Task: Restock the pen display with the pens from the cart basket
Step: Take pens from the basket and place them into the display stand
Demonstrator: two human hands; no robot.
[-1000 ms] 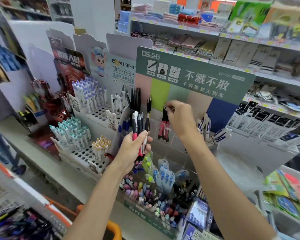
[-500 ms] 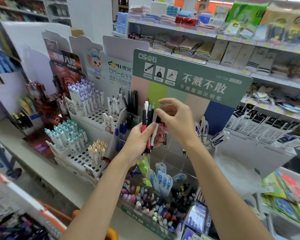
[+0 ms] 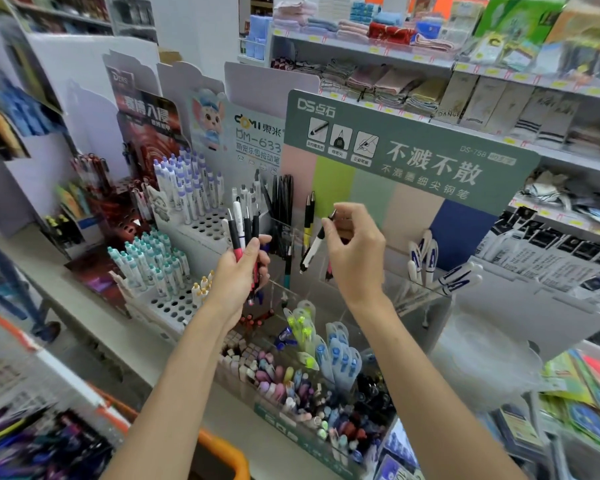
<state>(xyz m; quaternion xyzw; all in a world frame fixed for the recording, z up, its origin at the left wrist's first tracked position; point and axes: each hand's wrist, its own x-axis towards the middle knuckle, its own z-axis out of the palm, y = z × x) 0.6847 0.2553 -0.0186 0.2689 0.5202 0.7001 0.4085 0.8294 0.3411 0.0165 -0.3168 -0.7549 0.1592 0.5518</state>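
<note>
The right grip [image 3: 355, 252] pinches one white-and-black pen [image 3: 311, 250]. It is best lowered tip-first into the clear acrylic pen display [image 3: 426, 297] while the left grip [image 3: 241, 271] clasps the bundle of spare pens [image 3: 243, 225].

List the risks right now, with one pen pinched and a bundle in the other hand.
1. The right hand pinches the white pen near its upper end, tilted; it might slip into the mixed pens below.
2. The left hand grips a fanned bundle of pens; one might slide out.
3. The clear compartments are hard to see, so the pen may land in the wrong slot.
</note>
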